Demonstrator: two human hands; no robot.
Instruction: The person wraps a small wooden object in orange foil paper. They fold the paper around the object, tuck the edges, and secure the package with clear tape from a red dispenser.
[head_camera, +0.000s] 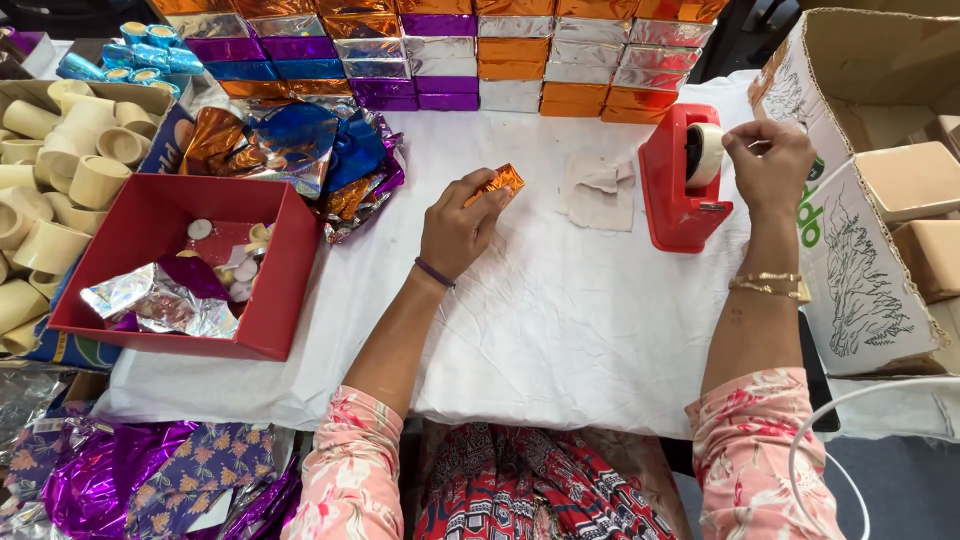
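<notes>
Foil-wrapped orange piece (505, 181), seemingly box-shaped, in left hand (458, 228).

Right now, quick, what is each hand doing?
Left hand: closed on a small orange foil-wrapped piece.
Right hand: pinching the tape at the red tape dispenser.

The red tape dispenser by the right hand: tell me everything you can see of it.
The red tape dispenser looks like glossy plastic, with a heavy base and a raised back. It stands upright on the white table cover, beside a crumpled pale cloth. A roll of clear or whitish tape sits in its top. The right hand pinches at the roll's edge; the left hand is apart from it.
</notes>
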